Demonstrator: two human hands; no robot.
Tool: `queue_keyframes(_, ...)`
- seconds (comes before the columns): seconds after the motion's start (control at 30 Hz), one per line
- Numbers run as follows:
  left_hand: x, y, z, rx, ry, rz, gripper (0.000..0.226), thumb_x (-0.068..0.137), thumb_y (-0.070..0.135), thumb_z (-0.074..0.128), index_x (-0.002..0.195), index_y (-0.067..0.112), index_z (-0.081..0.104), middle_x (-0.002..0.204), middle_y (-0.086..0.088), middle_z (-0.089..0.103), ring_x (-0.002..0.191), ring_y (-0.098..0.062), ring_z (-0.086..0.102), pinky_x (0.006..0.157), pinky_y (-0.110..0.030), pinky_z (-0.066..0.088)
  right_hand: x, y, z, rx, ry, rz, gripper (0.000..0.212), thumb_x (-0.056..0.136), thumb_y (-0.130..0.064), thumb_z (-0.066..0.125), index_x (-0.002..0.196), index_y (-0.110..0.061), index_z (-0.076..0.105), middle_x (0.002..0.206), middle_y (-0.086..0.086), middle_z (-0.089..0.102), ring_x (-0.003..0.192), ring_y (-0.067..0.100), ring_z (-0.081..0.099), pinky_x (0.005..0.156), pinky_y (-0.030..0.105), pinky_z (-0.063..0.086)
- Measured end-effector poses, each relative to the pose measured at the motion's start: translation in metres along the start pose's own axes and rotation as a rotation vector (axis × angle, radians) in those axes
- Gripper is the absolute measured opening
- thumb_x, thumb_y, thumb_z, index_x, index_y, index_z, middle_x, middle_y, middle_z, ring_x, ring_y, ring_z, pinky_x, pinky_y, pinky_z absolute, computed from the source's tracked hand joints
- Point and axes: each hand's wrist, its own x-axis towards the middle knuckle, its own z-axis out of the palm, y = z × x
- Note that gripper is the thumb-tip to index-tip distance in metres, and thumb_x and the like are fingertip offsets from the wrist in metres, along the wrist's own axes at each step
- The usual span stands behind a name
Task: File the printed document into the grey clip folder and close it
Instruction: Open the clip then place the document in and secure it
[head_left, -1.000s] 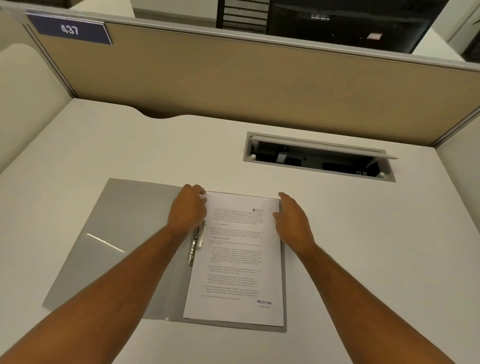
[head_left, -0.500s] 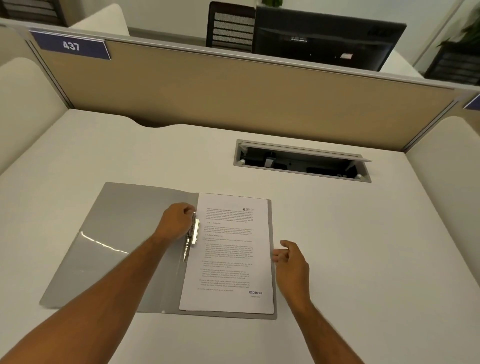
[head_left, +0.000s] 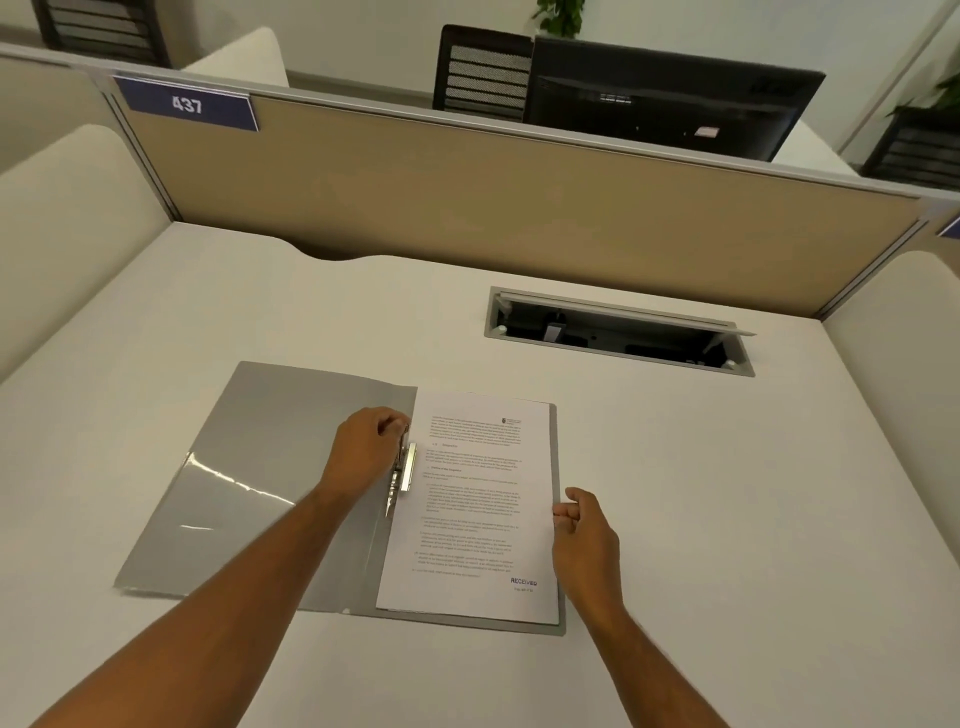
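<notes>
**Clip being pressed, page steadied**

Left hand (head_left: 366, 451), down from the sheet's top corner, fingers curled on metal clip (head_left: 402, 470). Right hand (head_left: 584, 540), slid to 3 o'clock edge, pinching printed document (head_left: 475, 512) inside open grey folder (head_left: 270, 467) on desk (head_left: 727, 493). Cover unclosed.

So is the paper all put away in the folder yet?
Nearly. The printed page already lies on the right half of the open grey folder. The left hand is working the metal clip at the spine, while the right hand is at the page's edge. Closing the folder is left.
</notes>
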Motion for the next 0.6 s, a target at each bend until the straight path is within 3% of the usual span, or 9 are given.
queue_keyframes(0.13, -0.025, -0.006, -0.003, -0.057, 0.05, 0.002, 0.016, 0.097, 0.021, 0.059, 0.098, 0.017, 0.074, 0.092, 0.008, 0.069, 0.08, -0.005, 0.063, 0.073, -0.013, 0.041, -0.008, -0.001, 0.006, -0.042, 0.041, -0.072, 0.031, 0.099, -0.013, 0.049, 0.13, -0.017, 0.054, 0.107, -0.012, 0.058, 0.103, 0.015, 0.061, 0.085, 0.021, 0.045)
queue_keyframes(0.27, -0.05, -0.015, -0.001, -0.147, 0.072, -0.016, 0.015, 0.096, 0.024, 0.059, 0.101, 0.018, 0.073, 0.097, 0.007, 0.068, 0.085, -0.005, 0.063, 0.072, -0.011, 0.042, -0.017, 0.0, 0.013, -0.111, 0.042, -0.126, 0.038, 0.096, -0.014, 0.056, 0.134, -0.015, 0.052, 0.128, -0.001, 0.06, 0.12, 0.019, 0.056, 0.101, 0.03, 0.045)
queue_keyframes(0.4, -0.068, -0.027, 0.003, -0.18, 0.079, -0.019, 0.014, 0.095, 0.026, 0.061, 0.098, 0.019, 0.073, 0.097, 0.007, 0.068, 0.088, -0.008, 0.065, 0.071, -0.014, 0.045, -0.024, 0.003, 0.017, -0.199, 0.053, -0.209, 0.039, 0.095, -0.015, 0.059, 0.133, -0.014, 0.053, 0.129, 0.003, 0.058, 0.119, 0.019, 0.052, 0.099, 0.028, 0.043)
queue_keyframes(0.6, -0.078, -0.038, 0.005, -0.194, 0.079, -0.034, 0.008, 0.094, 0.022, 0.064, 0.097, 0.024, 0.072, 0.098, 0.006, 0.069, 0.087, -0.007, 0.065, 0.073, -0.013, 0.048, -0.029, 0.011, 0.018, -0.337, 0.074, -0.324, 0.037, 0.09, -0.015, 0.066, 0.126, -0.01, 0.059, 0.129, 0.005, 0.061, 0.12, 0.024, 0.052, 0.101, 0.037, 0.047)
